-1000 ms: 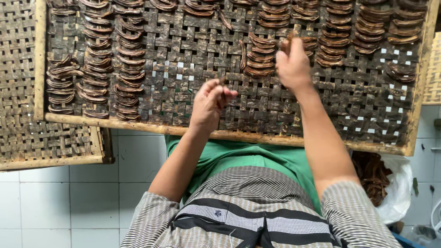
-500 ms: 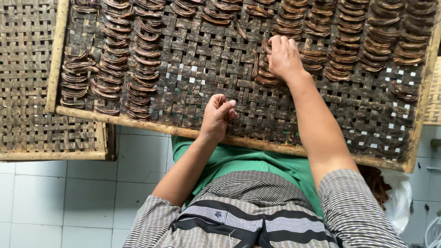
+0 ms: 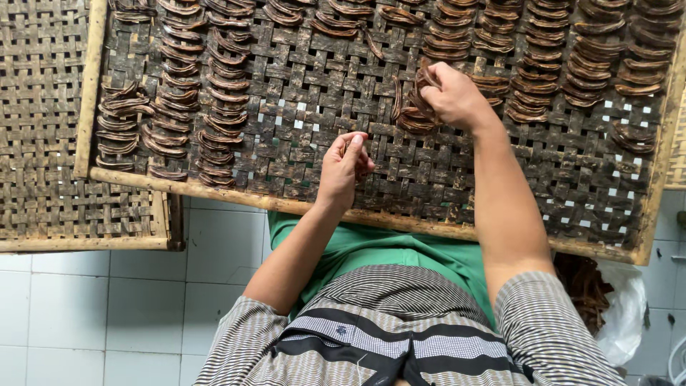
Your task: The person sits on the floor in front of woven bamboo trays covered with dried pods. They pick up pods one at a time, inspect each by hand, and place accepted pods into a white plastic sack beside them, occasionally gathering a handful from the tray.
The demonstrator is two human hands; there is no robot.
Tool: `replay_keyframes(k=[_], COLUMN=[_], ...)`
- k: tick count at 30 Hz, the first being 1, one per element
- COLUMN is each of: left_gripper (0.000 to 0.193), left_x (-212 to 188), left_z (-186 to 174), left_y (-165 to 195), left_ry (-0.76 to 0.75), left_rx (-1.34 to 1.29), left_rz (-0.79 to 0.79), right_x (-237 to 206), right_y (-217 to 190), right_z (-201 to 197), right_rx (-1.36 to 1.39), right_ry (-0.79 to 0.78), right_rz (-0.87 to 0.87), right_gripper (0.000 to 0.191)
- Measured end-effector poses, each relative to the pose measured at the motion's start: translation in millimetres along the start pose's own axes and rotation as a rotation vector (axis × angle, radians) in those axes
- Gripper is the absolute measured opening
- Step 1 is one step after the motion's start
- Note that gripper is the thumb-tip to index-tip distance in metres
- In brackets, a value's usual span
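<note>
right hand [image 3: 451,94]: clenched on curved brown strips [image 3: 414,114] over woven tray [image 3: 300,136] | left hand [image 3: 344,166]: strip pinched | strips judged light, stiff, brittle; best held mid-curve

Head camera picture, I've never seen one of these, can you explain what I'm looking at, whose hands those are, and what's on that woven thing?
The picture comes from a camera worn on a person's head, looking down, so the two bare arms reaching up into view are that person's own. There is no machine here.

In front of them lies a woven bamboo tray with a wooden frame. On it, dark curved strips lie in neat stacked columns; what they are made of I cannot tell.

The right hand grips a small bunch of strips at the middle of the tray. The left hand is curled nearer the front edge and pinches something small that is mostly hidden.

A second, bare tray sits partly underneath on the left, over a white tiled floor.
</note>
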State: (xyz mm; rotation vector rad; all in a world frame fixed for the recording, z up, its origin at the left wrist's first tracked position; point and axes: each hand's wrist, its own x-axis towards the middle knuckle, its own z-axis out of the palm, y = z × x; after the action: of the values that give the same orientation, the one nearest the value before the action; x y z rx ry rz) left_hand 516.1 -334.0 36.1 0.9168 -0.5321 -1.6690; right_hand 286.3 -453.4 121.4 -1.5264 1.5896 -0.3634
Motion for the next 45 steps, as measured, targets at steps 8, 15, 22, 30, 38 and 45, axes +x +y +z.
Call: replay_keyframes(k=[8,15,22,30,38,45], left_gripper=[0.027,0.013,0.019,0.018,0.018,0.013], left_x=[11.2,-8.0,2.6,-17.1,-14.6,-0.5], left_z=[32.6,41.6,35.5,40.2,45.7,28.7], left_y=[19.9,17.3,11.4,-19.2,8.6,10.6], left_ry=[-0.152,-0.007,-0.152,-0.109,-0.091,-0.098], left_rx=[0.209,0.146,0.181,0.354,-0.211,-0.504], left_rz=[0.152,0.354,0.138,0.206,0.212,-0.077], right_x=[-64.9,-65.1,-89.3,-67.6,-30.1,-33.3], right_y=[-22.2,-4.7,-0.7,27.1,22.7,48.0], right_z=[41.0,70.2,89.9,88.1,32.6,57.5], right_rx=[0.478,1.074,0.748,-0.004,0.643,-0.382], right_ry=[-0.061,0.356,0.139,0.724,0.766,0.540], right_rz=[-0.099,0.036,-0.251,-0.280,-0.110,-0.557], right_gripper=[0.016,0.009,0.011,0.009,0.012,0.013])
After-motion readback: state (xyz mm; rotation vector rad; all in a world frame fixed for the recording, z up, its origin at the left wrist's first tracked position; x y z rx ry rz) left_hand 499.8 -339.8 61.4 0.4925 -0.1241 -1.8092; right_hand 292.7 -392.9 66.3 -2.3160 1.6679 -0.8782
